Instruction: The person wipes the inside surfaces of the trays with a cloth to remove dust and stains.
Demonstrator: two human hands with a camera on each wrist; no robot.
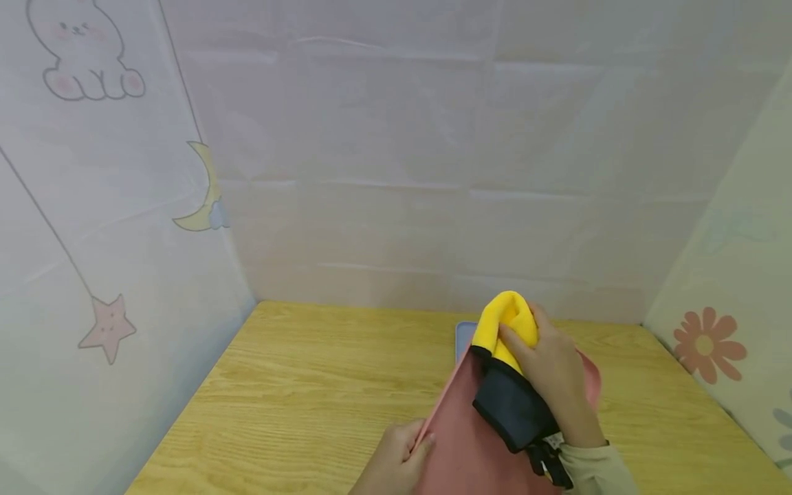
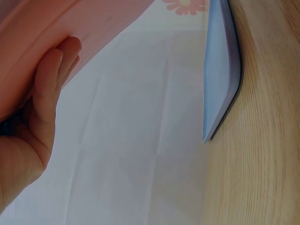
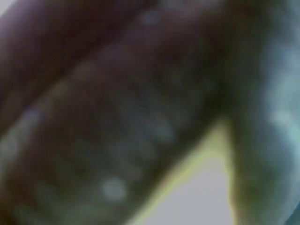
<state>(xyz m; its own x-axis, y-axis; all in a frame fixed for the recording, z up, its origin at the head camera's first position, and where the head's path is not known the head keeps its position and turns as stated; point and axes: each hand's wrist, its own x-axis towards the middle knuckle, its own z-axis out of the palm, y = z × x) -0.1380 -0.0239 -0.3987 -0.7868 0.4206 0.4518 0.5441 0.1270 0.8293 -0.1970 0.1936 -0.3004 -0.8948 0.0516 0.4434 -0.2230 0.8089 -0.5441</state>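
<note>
In the head view, a pink tray (image 1: pixel 454 440) is held up at a tilt over the table's near right part. My left hand (image 1: pixel 396 457) grips its left edge, thumb on the inner face; the left wrist view has the fingers against its underside (image 2: pixel 101 35). My right hand (image 1: pixel 559 375) pinches a soft yellow and dark grey fabric piece (image 1: pixel 513 405) with black edging and dangling black straps. That piece lies over the tray's inner side, partly covered by the hand; its exact kind is unclear. The right wrist view is too dark and blurred to read.
Behind the pink tray, a light blue tray (image 1: pixel 464 337) lies on the wooden table (image 1: pixel 297 385), mostly hidden in the head view. The left wrist view shows its side wall (image 2: pixel 222 70). Printed cloth walls (image 1: pixel 383 151) enclose the table's back and sides.
</note>
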